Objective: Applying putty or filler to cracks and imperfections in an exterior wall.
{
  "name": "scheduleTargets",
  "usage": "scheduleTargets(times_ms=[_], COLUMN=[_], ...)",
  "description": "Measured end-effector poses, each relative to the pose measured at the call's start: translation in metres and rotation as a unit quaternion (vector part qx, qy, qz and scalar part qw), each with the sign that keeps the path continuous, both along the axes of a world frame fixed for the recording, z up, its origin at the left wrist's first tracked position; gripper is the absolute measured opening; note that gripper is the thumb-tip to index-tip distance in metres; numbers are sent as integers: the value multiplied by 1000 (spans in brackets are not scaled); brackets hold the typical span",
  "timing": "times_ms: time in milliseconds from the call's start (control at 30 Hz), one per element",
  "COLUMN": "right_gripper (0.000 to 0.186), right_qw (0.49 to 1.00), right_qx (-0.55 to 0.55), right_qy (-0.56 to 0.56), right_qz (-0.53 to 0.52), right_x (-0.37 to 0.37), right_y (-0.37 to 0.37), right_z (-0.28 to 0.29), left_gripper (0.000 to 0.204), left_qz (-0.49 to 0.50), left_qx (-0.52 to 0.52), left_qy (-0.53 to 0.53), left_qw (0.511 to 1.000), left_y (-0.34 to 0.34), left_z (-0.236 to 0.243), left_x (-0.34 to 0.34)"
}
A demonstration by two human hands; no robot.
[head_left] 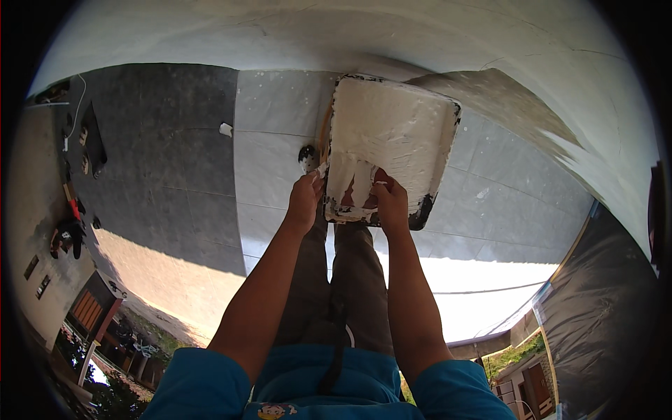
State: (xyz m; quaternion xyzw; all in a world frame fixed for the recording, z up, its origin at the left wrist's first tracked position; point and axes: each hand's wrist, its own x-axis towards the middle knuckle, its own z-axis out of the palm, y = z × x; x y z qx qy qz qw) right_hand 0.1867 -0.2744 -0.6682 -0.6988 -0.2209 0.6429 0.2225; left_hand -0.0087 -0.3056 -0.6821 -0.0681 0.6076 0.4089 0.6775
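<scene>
A shallow rectangular tray [392,119] coated with thick white paste, its rim dark and smeared, is in front of me above my legs. Reddish-brown patches show through the paste near its bottom. My left hand [304,199] is closed at the tray's left edge, with a small white-smeared item [320,170] at its fingertips; I cannot tell what it is. My right hand [390,199] is over the lower right part of the tray, fingers curled on a paste-smeared thing whose shape I cannot make out.
Below are grey floor sheets [175,154] with a white scrap [225,129]. A pale curved wall [560,63] runs along the top and right. Footwear [87,147] and clutter [66,234] line the left. A black sheet [595,301] hangs at the right.
</scene>
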Motion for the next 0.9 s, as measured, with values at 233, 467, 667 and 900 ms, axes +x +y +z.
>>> scheduleTargets(times_ms=[233,467,667,900], right_gripper=[25,27,26,29], right_qw=[994,993,994,996], right_qx=[108,116,110,84], right_qy=[23,-21,-18,8], right_qz=[21,15,8,-4], right_x=[21,23,25,28], right_y=[-13,-16,-16,-16], right_z=[-12,-11,-13,-14], left_gripper=[43,48,48,50], left_qz=[13,-7,-8,-3], left_qx=[-20,-3,4,2], left_qy=[13,-3,-8,1], left_qw=[1000,1000,1000,1000], left_y=[3,-1,0,-2], left_z=[3,-4,-3,-1], left_x=[8,2,2,4])
